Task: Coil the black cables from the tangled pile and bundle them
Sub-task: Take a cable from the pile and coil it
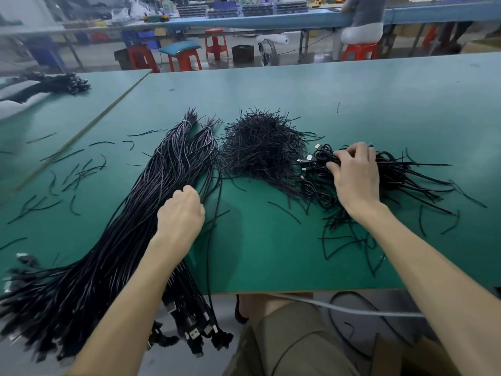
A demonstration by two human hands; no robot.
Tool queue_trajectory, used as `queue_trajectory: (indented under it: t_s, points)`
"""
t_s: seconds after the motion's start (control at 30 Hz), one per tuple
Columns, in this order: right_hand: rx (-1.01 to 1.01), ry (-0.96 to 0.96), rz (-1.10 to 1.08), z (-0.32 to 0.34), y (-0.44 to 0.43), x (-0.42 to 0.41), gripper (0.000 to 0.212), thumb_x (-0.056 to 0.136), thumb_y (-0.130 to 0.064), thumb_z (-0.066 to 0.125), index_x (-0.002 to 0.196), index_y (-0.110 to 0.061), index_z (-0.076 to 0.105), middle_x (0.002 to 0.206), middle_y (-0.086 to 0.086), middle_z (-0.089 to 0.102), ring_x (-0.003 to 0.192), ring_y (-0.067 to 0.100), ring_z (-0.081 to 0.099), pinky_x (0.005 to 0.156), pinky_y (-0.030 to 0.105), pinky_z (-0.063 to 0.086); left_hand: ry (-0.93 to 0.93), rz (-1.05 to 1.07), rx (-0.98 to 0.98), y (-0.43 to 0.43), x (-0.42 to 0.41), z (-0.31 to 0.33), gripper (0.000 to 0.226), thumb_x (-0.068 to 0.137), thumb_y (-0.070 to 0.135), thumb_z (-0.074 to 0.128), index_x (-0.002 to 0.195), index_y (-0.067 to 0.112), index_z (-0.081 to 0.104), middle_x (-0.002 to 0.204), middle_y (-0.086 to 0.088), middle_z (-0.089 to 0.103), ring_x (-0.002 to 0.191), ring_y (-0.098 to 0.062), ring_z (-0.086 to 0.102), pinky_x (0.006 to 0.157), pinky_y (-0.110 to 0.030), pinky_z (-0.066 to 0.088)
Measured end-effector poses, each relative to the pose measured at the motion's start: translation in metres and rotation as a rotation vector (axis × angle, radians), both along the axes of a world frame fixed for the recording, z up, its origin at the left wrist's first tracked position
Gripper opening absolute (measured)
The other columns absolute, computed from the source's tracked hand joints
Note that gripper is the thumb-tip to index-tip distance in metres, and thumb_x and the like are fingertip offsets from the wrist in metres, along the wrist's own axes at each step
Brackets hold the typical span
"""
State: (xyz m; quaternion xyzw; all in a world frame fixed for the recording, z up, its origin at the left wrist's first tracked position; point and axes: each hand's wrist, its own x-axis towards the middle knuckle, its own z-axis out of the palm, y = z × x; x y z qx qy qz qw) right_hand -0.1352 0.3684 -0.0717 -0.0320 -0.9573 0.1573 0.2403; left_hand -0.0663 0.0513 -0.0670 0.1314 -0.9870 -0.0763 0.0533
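Head-worn wide view, looking forward and down, close over green table (271, 253)

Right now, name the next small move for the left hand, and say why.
Probably pull one cable free of the long cable bundle. The left hand curls on strands at the bundle's right edge, and a single cable lies apart beside it, running to the table's near edge. The right hand pinches a coiled cable among the finished coils, so that one looks done.

No readable text, no labels or brands legible (background bins too blurred), no numbers or signs
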Motion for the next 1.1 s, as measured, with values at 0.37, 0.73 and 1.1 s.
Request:
queue_trajectory:
  t_s: [0.37,0.73,1.1]
  points:
    - [0.019,0.114,0.232,0.003,-0.055,0.046,0.045,0.091,-0.015,0.069,0.134,-0.011,0.058,0.135,0.012,0.047,0.128,0.031,0.036,0.102,0.045,0.033,0.059,-0.078,0.149,-0.001,-0.003,0.008,0.049,0.098,0.024,0.060,0.058,0.013,0.035,0.051,0.000,0.038,0.044,-0.023,0.031,0.046,-0.028,0.029]
    - [0.012,-0.028,0.775,0.007,-0.133,0.090,0.062,0.098,-0.013,0.059,0.154,-0.027,0.039,0.155,-0.013,0.041,0.142,0.016,0.029,0.111,0.032,0.026,-0.117,-0.304,0.712,0.006,0.015,0.025,0.030,0.104,0.010,0.054,0.079,0.004,0.069,0.060,-0.006,0.068,0.045,-0.025,0.058,0.045,-0.026,0.047]
    - [-0.009,-0.163,0.878,0.012,-0.124,0.085,0.019,0.102,-0.016,0.057,0.119,-0.011,0.064,0.095,-0.003,0.063,0.088,0.012,0.042,0.087,0.032,0.038,-0.380,-0.425,0.841,0.001,0.027,0.030,0.043,0.106,0.037,0.053,0.081,0.007,0.071,0.058,-0.004,0.061,0.039,-0.018,0.047,0.044,-0.023,0.042]
